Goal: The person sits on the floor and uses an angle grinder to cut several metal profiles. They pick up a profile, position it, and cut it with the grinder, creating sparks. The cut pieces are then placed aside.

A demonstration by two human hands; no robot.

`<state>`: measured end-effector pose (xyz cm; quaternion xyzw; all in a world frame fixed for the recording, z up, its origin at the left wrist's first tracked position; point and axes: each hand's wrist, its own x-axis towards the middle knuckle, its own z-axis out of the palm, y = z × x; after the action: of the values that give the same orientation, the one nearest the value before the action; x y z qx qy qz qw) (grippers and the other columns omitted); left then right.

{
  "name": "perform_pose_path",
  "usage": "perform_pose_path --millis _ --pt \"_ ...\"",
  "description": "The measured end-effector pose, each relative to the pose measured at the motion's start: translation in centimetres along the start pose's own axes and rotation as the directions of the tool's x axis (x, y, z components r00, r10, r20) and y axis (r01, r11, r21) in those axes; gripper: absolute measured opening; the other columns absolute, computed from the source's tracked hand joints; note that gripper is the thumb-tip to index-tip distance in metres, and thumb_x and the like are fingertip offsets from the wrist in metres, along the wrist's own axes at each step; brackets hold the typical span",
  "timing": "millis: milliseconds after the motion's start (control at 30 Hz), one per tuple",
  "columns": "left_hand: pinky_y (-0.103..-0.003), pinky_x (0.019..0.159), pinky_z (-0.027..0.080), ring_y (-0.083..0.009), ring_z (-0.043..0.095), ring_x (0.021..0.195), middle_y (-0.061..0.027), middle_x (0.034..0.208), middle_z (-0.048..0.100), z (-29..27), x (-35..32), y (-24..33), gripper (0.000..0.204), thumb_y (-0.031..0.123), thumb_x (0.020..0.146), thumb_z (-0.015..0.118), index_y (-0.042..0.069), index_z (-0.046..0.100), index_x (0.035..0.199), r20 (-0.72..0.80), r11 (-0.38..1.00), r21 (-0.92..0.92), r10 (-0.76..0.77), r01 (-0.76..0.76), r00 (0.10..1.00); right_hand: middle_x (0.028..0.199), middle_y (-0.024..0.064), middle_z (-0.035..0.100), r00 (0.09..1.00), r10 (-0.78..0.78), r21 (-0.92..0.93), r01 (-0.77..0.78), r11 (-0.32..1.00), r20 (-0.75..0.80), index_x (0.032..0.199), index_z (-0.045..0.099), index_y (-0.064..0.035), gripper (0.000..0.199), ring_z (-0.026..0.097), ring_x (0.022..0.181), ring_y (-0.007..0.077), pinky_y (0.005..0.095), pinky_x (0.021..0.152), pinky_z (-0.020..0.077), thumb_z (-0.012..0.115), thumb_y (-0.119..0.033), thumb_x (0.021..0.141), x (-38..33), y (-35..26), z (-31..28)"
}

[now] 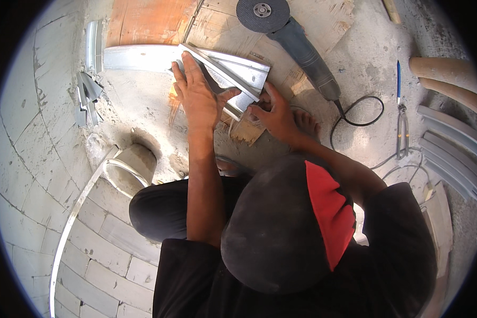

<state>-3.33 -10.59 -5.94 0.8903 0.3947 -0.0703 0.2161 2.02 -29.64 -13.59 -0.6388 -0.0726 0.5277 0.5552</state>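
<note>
A short galvanised metal profile [242, 70] lies slantwise over the end of a long metal channel [138, 57], on a wooden board [148, 21] on the concrete floor. My left hand [199, 95] lies flat on the profile with its fingers spread, pressing down. My right hand [274, 114] is at the profile's lower right end, fingers curled around its edge. Under that end lies a small wood offcut [247, 132].
An angle grinder [302, 50] with a dark disc [262, 13] lies just right of the profile, its cable [363, 114] looping on the floor. Further right are blue-handled snips [402, 122], stacked metal channels [450, 153] and wooden poles [445, 69]. Metal scraps [87, 93] lie by the block wall [32, 148].
</note>
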Motion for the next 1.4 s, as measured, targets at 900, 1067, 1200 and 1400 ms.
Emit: perform_pose_path --millis 900,1067,1200,1400 --pt "-0.065 0.127 0.022 -0.037 0.013 0.164 -0.0191 0.175 0.022 -0.2 0.0 0.8 0.151 0.039 0.056 0.103 0.003 0.011 0.17 0.027 0.988 0.121 -0.101 0.097 0.995 0.099 0.0077 0.072 0.995 -0.081 -0.007 0.081 0.997 -0.062 0.135 0.056 0.0048 0.038 0.072 0.086 0.0113 0.0259 0.075 0.0583 0.07 0.0 0.099 -0.5 -0.9 -0.4" --pt "-0.067 0.126 0.023 -0.0354 0.014 0.164 -0.0195 0.175 0.022 -0.5 -0.1 1.5 0.151 0.04 0.056 0.103 0.005 0.01 0.17 0.047 0.983 0.128 -0.139 0.132 0.989 0.096 0.0085 0.073 0.999 -0.026 0.011 0.027 1.0 -0.045 0.133 0.056 0.0056 0.037 0.073 0.083 0.0117 0.0259 0.073 0.0594 0.07 0.001 0.099 -0.2 -0.9 -0.6" --pt "-0.067 0.126 0.023 -0.0344 0.014 0.164 -0.0203 0.174 0.024 -0.5 -0.1 1.8 0.151 0.04 0.056 0.104 0.006 0.011 0.17 0.06 0.976 0.135 -0.183 0.173 0.981 0.093 0.009 0.073 0.998 -0.019 0.014 0.02 1.0 -0.066 0.13 0.057 0.0056 0.035 0.073 0.08 0.012 0.0263 0.07 0.0598 0.07 0.002 0.098 0.2 -0.8 -0.3" --pt "-0.067 0.125 0.023 -0.0358 0.015 0.164 -0.021 0.173 0.025 -0.4 -0.3 1.7 0.15 0.039 0.056 0.104 0.004 0.012 0.169 0.043 0.978 0.137 -0.162 0.155 0.986 0.09 0.0086 0.073 0.996 -0.026 -0.007 0.025 1.0 -0.086 0.126 0.058 0.0051 0.031 0.072 0.076 0.0111 0.0267 0.067 0.0593 0.071 0.001 0.098 -0.1 -1.3 -0.1"
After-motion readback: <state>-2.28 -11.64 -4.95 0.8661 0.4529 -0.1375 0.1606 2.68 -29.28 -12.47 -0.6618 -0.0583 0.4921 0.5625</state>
